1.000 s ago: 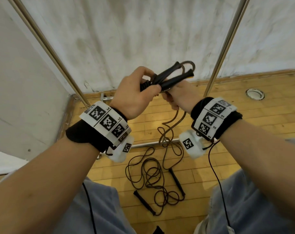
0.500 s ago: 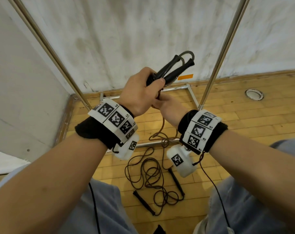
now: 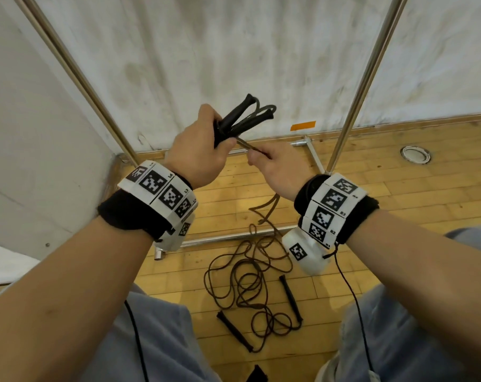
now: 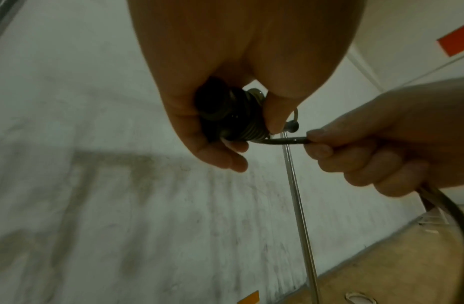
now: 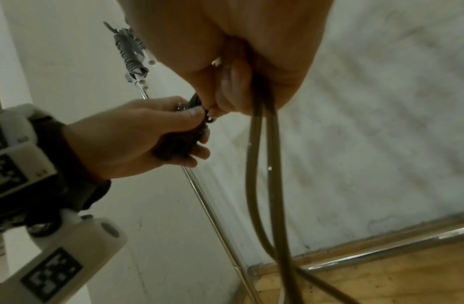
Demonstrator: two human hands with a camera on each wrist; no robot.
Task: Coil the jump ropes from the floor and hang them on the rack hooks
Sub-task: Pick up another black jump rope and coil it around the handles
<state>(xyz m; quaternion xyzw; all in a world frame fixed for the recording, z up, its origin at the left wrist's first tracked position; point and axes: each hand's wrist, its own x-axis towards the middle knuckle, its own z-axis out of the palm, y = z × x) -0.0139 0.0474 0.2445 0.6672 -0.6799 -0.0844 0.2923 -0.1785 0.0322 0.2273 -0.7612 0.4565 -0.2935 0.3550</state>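
Compared with one second earlier, the right hand (image 3: 278, 166) has drawn away from the left hand (image 3: 198, 153), pulling a short span of cord (image 3: 246, 146) taut between them. The two black handles (image 3: 242, 117) in the left grip now splay apart and tilt more upright.

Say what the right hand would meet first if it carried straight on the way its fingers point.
Most likely the left hand and the coiled rope handles it grips; the right hand, pinching the cord, points toward them. Depth is unclear.
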